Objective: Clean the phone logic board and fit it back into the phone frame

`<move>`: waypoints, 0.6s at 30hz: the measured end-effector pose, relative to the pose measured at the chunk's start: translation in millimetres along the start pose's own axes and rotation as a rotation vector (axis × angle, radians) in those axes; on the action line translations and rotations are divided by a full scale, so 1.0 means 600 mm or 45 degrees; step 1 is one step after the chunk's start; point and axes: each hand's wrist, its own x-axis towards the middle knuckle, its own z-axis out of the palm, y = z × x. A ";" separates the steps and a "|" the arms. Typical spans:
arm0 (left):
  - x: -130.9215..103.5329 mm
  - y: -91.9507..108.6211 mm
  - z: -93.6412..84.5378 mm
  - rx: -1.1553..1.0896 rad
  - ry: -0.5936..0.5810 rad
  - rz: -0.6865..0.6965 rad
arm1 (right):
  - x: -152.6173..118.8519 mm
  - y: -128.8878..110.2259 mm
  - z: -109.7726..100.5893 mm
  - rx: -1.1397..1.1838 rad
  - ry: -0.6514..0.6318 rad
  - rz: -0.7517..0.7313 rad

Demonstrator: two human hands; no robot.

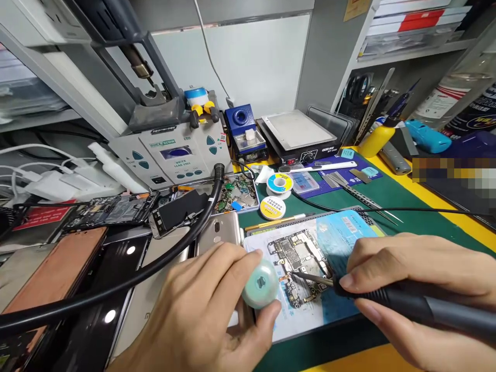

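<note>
A phone circuit board (306,258) lies on a white and blue pad (267,325) in front of me. My right hand (399,279) grips a soldering iron (406,305) by its black handle, and the dark tip meets or hovers just over the board's left-middle part. Left of the board, my left hand (217,310) has fingers and thumb wrapped round a pale green, round-ended object (262,284) with a small dark cross-shaped mark on its end. The rest of that object is hidden in the hand. Its end partly overlaps the pad's left edge.
A hot-air station (174,150) stands at the back left, its black hose (186,237) curving across phones at left. Behind the board are solder spools (279,184), a tray of parts (236,194), a hot plate (298,137) and tweezers (360,199). The iron's cord (406,210) crosses the mat.
</note>
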 end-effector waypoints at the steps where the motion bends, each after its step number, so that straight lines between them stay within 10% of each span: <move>1: -0.001 -0.001 0.002 0.010 0.022 0.002 | 0.000 0.000 0.001 0.021 -0.047 -0.031; 18: 0.005 -0.003 0.001 0.098 -0.036 0.054 | -0.011 -0.003 0.010 0.135 -0.071 -0.017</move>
